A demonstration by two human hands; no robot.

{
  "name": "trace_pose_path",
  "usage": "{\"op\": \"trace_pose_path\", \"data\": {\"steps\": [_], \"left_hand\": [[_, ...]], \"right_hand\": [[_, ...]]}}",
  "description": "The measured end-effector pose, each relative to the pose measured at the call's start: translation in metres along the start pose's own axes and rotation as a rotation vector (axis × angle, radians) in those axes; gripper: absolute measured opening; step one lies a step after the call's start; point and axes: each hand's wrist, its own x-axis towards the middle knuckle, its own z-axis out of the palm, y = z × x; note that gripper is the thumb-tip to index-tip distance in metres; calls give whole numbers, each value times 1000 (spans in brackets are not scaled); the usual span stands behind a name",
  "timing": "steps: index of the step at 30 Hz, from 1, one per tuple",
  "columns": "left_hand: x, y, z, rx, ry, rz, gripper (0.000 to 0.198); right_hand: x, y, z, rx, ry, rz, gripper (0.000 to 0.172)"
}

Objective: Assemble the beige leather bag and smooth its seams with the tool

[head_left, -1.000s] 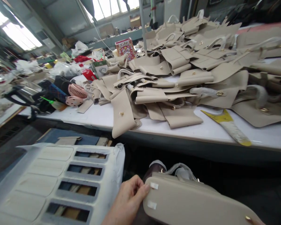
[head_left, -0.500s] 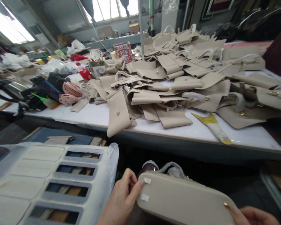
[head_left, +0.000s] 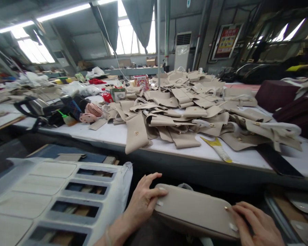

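A beige handbag [head_left: 192, 203] lies in front of me with its flat, rounded base turned up. Small white tape pieces and a gold stud show on that face. At its left end my left hand [head_left: 145, 194] grips the bag, thumb pressed on the face by the tape and index finger stretched out past the edge. My right hand [head_left: 258, 220] holds the right end, its fingertips near the gold stud and a white tape piece. Behind the bag, part of a wrapped handle [head_left: 185, 186] peeks out. The underside of the bag is mostly hidden.
Across the white table [head_left: 110, 141] spreads a heap of beige bag pieces [head_left: 184, 112]. A yellow-and-white tool [head_left: 217, 149] lies by its front edge. To my left is a pale slotted board [head_left: 99, 201]. A pink fan [head_left: 91, 112] and a kettle [head_left: 34, 106] stand farther back.
The view has tilted up. The bag has turned slightly, and its right-end tape shows. My left index finger has stretched out, and my right hand has come farther into view.
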Motion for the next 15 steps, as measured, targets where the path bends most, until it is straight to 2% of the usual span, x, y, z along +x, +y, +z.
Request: {"op": "trace_pose_path", "data": {"steps": [2, 5, 8, 11, 15], "left_hand": [[2, 3, -3, 57, -14, 26, 51], [3, 14, -11, 152, -27, 88, 54], [-1, 32, -14, 224, -53, 225, 51], [-11, 45, -11, 220, -144, 354, 45], [-24, 39, -18, 255, -170, 373, 51]], "right_hand": [[6, -27, -1, -64, 9, -251, 33], [6, -67, 11, -166, -11, -612, 44], [3, -87, 24, -265, 44, -705, 46], [4, -82, 24, -292, 71, -724, 46], [-2, -43, 7, -299, 66, -752, 41]]}}
